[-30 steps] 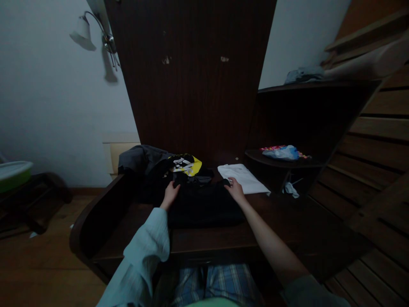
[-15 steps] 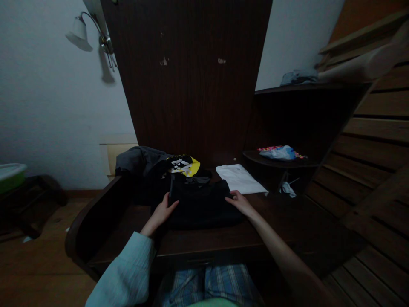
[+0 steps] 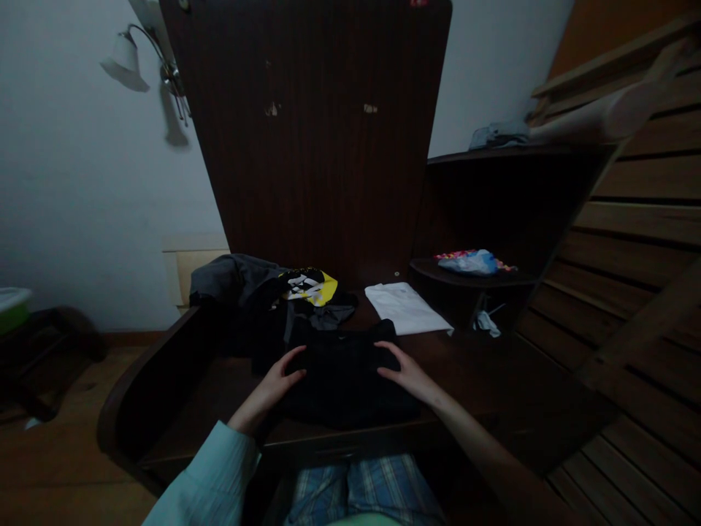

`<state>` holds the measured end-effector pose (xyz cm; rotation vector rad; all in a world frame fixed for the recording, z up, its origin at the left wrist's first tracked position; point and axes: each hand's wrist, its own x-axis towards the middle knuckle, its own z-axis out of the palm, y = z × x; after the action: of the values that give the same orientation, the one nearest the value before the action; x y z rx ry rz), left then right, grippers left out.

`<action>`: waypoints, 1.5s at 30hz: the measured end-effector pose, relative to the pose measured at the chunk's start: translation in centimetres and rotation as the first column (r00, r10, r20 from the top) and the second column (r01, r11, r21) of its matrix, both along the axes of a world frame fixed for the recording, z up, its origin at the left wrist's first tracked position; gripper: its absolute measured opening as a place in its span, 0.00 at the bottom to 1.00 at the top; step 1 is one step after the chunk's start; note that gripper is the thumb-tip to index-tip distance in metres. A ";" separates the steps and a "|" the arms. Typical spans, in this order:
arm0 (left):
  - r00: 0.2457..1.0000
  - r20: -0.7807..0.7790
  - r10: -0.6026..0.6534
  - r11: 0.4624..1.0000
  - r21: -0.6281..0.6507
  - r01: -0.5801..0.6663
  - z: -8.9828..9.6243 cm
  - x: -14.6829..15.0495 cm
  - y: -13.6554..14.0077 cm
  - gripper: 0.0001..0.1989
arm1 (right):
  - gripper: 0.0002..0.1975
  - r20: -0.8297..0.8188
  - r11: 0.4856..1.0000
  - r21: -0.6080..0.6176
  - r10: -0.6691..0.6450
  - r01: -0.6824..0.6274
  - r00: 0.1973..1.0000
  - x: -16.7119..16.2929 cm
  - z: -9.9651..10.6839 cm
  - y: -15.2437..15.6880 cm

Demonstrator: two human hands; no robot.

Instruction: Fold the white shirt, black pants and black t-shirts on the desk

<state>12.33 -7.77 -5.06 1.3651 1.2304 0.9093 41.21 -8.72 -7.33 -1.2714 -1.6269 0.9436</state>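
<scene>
On shelf (image 3: 428, 272): plastic bag (image 3: 472, 263) | black garment (image 3: 342, 383) (between left hand (image 3: 274, 383), right hand (image 3: 410, 375))

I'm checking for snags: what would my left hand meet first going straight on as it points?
Most likely the black cloth: your left hand is at its left side, though whether they already touch is hard to tell.

Both hands (image 3: 408, 374) reach forward, loosely curved, facing each other.

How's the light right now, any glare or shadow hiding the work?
All head view: dim, no strong glare, even on the white cloth; black cloth nearly merges with the bench, folds hard to read; soft shadow on the wall by the lamp.
</scene>
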 end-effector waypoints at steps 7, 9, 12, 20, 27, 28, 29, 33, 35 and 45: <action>0.975 -0.222 -0.005 0.937 0.341 0.083 3.1 5.2 2.3 0.27 | 0.17 0.222 0.984 0.172 -0.084 0.046 0.971 6.1 5.2 1.6; 0.977 -0.205 -0.057 0.911 0.391 0.135 3.9 8.2 4.0 0.28 | 0.16 0.335 0.962 0.252 -0.191 0.107 0.923 8.8 7.7 3.0; 0.979 -0.151 -0.137 0.897 0.400 0.187 4.5 13.0 6.8 0.27 | 0.15 0.495 0.893 0.404 -0.394 0.196 0.774 12.7 10.8 5.5; 0.967 -0.227 -0.120 0.870 0.444 0.212 4.4 22.1 12.9 0.27 | 0.16 0.633 0.775 0.582 -0.622 0.246 0.462 16.2 12.4 11.3; 0.946 -0.324 0.017 0.866 0.477 0.148 1.7 23.3 12.4 0.34 | 0.19 0.721 0.819 0.487 -0.573 0.303 0.390 14.4 7.7 12.0; 0.928 -0.368 0.060 0.847 0.511 0.147 1.3 23.3 11.9 0.34 | 0.20 0.730 0.821 0.492 -0.571 0.290 0.376 14.0 7.0 11.9; 0.890 -0.448 0.090 0.809 0.553 0.197 1.0 23.3 11.3 0.33 | 0.21 0.737 0.819 0.504 -0.573 0.274 0.358 13.6 6.2 11.9; 0.650 -0.760 0.007 0.655 0.495 0.571 -0.2 22.9 9.7 0.24 | 0.23 0.780 0.838 0.480 -0.543 0.258 0.312 11.9 3.5 12.2; 0.590 -0.807 -0.036 0.649 0.430 0.628 -0.6 22.6 9.4 0.23 | 0.21 0.824 0.882 0.351 -0.450 0.314 0.345 11.5 2.5 12.5; 0.504 -0.853 -0.137 0.657 0.303 0.691 -0.1 21.6 10.6 0.24 | 0.23 0.763 0.901 0.222 -0.398 0.372 0.510 9.8 3.6 12.3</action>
<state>33.92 2.83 -5.13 2.7009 1.0691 0.2798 51.04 3.61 -3.73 -2.1181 -1.8307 -0.0018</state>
